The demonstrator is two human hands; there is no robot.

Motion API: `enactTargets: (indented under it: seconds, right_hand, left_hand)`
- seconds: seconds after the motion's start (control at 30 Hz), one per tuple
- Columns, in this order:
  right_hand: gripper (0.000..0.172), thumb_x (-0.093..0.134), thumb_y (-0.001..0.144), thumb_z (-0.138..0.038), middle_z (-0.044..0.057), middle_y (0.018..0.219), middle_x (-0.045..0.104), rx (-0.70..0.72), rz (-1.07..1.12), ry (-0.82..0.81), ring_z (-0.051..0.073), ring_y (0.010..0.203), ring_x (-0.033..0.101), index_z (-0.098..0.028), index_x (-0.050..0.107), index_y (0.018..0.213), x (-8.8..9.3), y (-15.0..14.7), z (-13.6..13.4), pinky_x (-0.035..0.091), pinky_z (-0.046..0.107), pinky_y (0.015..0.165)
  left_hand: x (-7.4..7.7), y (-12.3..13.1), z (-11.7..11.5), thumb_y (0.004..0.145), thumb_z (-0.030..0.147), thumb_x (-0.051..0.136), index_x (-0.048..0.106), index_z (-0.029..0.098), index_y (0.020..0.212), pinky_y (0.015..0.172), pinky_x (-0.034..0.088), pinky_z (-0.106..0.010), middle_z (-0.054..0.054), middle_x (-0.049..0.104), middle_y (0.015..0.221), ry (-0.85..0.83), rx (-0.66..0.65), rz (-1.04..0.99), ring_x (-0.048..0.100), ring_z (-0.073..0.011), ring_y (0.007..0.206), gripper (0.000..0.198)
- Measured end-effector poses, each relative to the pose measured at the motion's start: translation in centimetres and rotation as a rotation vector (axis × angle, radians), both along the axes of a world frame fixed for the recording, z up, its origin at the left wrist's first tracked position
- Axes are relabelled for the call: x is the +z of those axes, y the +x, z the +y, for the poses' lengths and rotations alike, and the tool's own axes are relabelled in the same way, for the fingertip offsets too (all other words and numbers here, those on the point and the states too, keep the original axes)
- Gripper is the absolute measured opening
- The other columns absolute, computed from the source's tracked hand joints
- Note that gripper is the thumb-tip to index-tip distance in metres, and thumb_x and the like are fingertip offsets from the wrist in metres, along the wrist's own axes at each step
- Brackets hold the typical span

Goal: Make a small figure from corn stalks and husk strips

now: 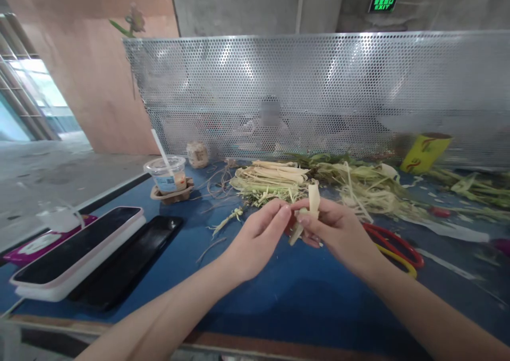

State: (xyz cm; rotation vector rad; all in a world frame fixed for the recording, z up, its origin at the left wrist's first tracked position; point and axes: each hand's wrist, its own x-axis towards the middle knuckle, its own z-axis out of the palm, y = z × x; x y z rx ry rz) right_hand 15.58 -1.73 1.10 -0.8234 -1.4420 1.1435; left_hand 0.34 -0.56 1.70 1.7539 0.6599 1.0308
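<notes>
My right hand [332,228] is closed round a small pale folded piece of dried husk [314,197], which stands up between thumb and fingers; another end pokes out below. My left hand [258,236] is pinched, thumb against forefinger, right beside the husk. What lies in that pinch is too small to make out. Just beyond the hands lies a stack of flat pale husks [274,174], with small green sprigs [269,195] along its front. A pair of red and yellow loop handles [398,244] lies by my right wrist, partly hidden by it.
Phones [79,244] and a black tray-like slab [127,260] lie at left on the blue table [255,308]. A drink cup with a straw [165,175], a jar [198,154], loose twine [221,183], leafy husks [358,183] and a yellow tube [425,153] stand before a perforated metal screen [319,85].
</notes>
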Motion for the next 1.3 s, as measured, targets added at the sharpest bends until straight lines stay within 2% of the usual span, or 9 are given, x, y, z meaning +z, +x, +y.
enactTargets:
  seconds: [0.1,0.27,0.47,0.63,0.87,0.93,1.1,1.3]
  right_hand:
    - [0.022,0.065,0.071,-0.027,-0.005,0.052,0.048,-0.003,-0.025,0.022,0.006,0.045,0.043,-0.018,0.064,0.091,-0.1,-0.2,-0.3,0.036,0.021,0.043]
    - [0.021,0.063,0.072,-0.027,-0.004,0.053,0.052,-0.051,-0.08,0.055,0.007,0.046,0.045,-0.019,0.065,0.092,-0.2,-0.2,-0.6,0.039,0.02,0.044]
    - [0.015,0.069,0.064,-0.026,0.001,0.075,0.066,-0.237,-0.154,0.124,0.014,0.063,0.059,-0.021,0.068,0.079,-0.1,-0.7,-1.1,0.05,0.025,0.056]
    - [0.016,0.067,0.066,-0.029,-0.002,0.055,0.059,-0.332,-0.156,0.072,0.009,0.043,0.05,-0.021,0.07,0.079,-0.4,-1.0,-1.1,0.045,0.022,0.043]
    - [0.014,0.065,0.068,-0.031,-0.004,0.047,0.052,-0.355,-0.108,0.063,0.008,0.039,0.048,-0.019,0.067,0.075,-0.4,-1.1,-1.0,0.041,0.021,0.038]
    - [0.015,0.066,0.068,-0.031,-0.004,0.048,0.053,-0.363,-0.082,0.06,0.008,0.039,0.048,-0.019,0.066,0.076,-0.5,-1.1,-0.9,0.04,0.02,0.037]
    - [0.018,0.065,0.068,-0.034,-0.003,0.049,0.055,-0.351,0.032,0.018,0.008,0.038,0.048,-0.017,0.064,0.076,-1.1,-1.1,-0.6,0.038,0.02,0.034]
    - [0.015,0.065,0.071,-0.032,-0.004,0.049,0.055,-0.219,0.141,0.0,0.007,0.039,0.048,-0.018,0.062,0.076,-1.2,-1.0,-0.3,0.035,0.018,0.034]
  left_hand:
    - [-0.2,0.1,0.2,0.083,0.035,0.044,0.051,0.015,0.074,0.052,0.036,-0.021,0.002,0.049,0.063,0.026,0.088,0.039,0.045,-0.0087,0.057,0.023]
    - [-0.5,0.3,0.6,0.081,0.028,0.048,0.053,0.015,0.074,0.053,0.039,-0.02,0.0,0.056,0.066,0.032,0.062,-0.008,0.053,-0.0098,0.059,0.015]
    - [-0.9,0.5,0.8,0.078,0.024,0.05,0.055,0.015,0.068,0.051,0.037,-0.019,0.001,0.052,0.062,0.174,0.186,0.033,0.046,-0.0086,0.057,0.015]
    - [-1.1,0.4,0.7,0.079,0.021,0.049,0.056,0.016,0.066,0.054,0.037,-0.02,0.0,0.054,0.063,0.291,0.257,0.086,0.047,-0.0102,0.059,0.016]
    - [-0.9,0.2,0.3,0.08,0.021,0.05,0.059,0.017,0.068,0.058,0.038,-0.022,-0.002,0.059,0.067,0.522,0.377,0.125,0.049,-0.0117,0.062,0.015]
    - [-0.8,0.3,0.3,0.08,0.02,0.051,0.059,0.017,0.069,0.057,0.038,-0.021,-0.002,0.059,0.067,0.515,0.383,0.116,0.049,-0.0112,0.061,0.014]
    - [-0.6,0.3,0.6,0.078,0.024,0.053,0.059,0.017,0.067,0.05,0.035,-0.02,0.001,0.055,0.06,0.335,0.388,0.08,0.044,-0.0095,0.053,0.014]
    - [-0.3,0.0,0.8,0.078,0.026,0.052,0.056,0.016,0.068,0.05,0.034,-0.02,0.002,0.051,0.06,0.227,0.332,0.035,0.043,-0.0084,0.054,0.015]
